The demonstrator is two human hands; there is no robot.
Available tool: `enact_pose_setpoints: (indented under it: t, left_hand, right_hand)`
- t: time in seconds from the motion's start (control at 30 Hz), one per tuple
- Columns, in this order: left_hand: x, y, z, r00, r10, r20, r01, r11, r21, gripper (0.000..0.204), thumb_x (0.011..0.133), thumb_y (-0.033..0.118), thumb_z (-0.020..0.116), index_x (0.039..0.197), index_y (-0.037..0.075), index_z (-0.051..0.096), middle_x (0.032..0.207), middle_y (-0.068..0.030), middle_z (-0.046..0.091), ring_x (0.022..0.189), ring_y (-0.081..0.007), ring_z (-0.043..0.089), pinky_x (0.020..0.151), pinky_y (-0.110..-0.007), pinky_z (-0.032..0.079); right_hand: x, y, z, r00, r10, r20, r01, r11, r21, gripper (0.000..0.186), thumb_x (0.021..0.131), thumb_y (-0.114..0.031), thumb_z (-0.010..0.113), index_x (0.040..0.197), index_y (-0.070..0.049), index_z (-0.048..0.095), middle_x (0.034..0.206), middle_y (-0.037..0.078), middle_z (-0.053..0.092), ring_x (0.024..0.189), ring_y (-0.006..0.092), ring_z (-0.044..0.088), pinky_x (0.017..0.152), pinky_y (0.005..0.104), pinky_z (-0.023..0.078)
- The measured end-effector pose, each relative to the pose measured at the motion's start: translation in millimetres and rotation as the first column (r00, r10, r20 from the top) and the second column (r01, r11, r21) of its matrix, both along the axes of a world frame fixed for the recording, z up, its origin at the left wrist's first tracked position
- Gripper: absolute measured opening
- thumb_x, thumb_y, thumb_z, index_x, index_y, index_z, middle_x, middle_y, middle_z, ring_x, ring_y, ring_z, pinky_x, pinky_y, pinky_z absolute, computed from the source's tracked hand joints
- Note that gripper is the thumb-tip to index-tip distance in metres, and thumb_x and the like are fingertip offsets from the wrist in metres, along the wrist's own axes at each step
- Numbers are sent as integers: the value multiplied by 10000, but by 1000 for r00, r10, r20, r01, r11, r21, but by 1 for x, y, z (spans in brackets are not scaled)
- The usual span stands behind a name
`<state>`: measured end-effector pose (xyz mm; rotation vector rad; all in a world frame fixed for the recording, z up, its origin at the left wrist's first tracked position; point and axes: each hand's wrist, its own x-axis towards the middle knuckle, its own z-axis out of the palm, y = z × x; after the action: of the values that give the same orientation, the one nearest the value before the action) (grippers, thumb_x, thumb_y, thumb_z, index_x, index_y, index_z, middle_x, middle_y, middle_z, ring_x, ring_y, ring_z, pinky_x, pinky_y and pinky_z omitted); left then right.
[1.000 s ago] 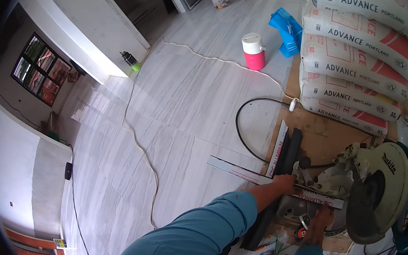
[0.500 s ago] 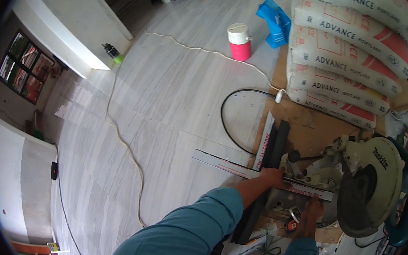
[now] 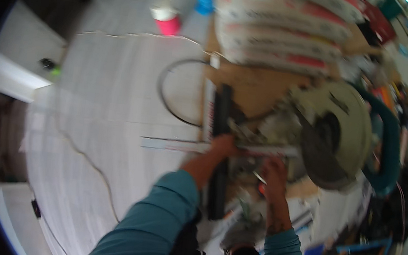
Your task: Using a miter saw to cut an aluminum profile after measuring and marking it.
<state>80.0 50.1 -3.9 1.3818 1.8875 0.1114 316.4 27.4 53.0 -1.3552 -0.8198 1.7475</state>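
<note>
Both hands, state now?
Left hand: closed on the white metal profile.
Right hand: at the profile's near edge; too blurred to tell open or closed.

A brown board (image 3: pixel 264 84) carries stacked bags (image 3: pixel 280 28) at its far end, a miter saw (image 3: pixel 336 135) nearer, and a dark bar (image 3: pixel 223 109) along its left edge. Beyond that edge, the pale floor (image 3: pixel 116 102) bears a pink-and-white jug (image 3: pixel 167 18) and cords (image 3: pixel 80 152) (all rather blurred).
</note>
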Motion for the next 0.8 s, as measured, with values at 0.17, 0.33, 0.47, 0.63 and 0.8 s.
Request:
enact_pose_setpoints:
  t: [0.17, 0.33, 0.47, 0.63, 0.8]
  left_hand:
    - [-10, 6, 21, 1000, 3, -15, -3, 1000, -22, 1149, 534, 831, 692, 1376, 79, 473, 1224, -190, 635, 1167, -323, 605, 976, -456, 472]
    - [6, 22, 46, 994, -93, -52, 82, 979, -187, 1180, 557, 826, 684, 1421, 67, 424, 1284, -174, 608, 1232, -337, 551, 1020, -422, 436]
    - [8, 19, 54, 999, -33, -15, 29, 974, -225, 1161, 561, 801, 710, 1419, 70, 428, 1287, -174, 605, 1220, -330, 563, 1014, -417, 442]
    - [9, 14, 43, 999, 9, 47, -1, 985, -171, 1143, 565, 768, 738, 1418, 70, 436, 1278, -180, 610, 1209, -326, 572, 1003, -412, 453]
    - [7, 13, 37, 1000, 21, -20, -23, 995, -101, 1085, 560, 767, 736, 1403, 136, 479, 1240, -136, 642, 1173, -283, 604, 967, -419, 476]
  right_hand:
    - [50, 30, 280, 763, -583, 279, -190, 210, 959, 38, 881, -3, 618, 883, 1, 656, 868, 84, 665, 773, 149, 606, 737, 299, 503]
    - [97, 120, 368, 239, -683, 690, -494, 526, 692, 416, 962, -282, 604, 1245, 22, 602, 876, 93, 645, 810, 155, 597, 807, 270, 474]
    - [113, 110, 333, 170, -337, 926, -455, 807, 377, 502, 869, -355, 698, 1207, 4, 601, 897, 97, 652, 818, 171, 607, 790, 311, 481]
    - [144, 34, 247, 183, -251, 951, -243, 925, 291, 367, 786, -269, 755, 997, 0, 621, 832, 96, 657, 743, 182, 619, 709, 331, 490]
    - [141, 6, 200, 335, -304, 892, -89, 932, 351, 280, 782, -202, 738, 910, 5, 600, 773, 97, 646, 701, 185, 624, 675, 328, 489]
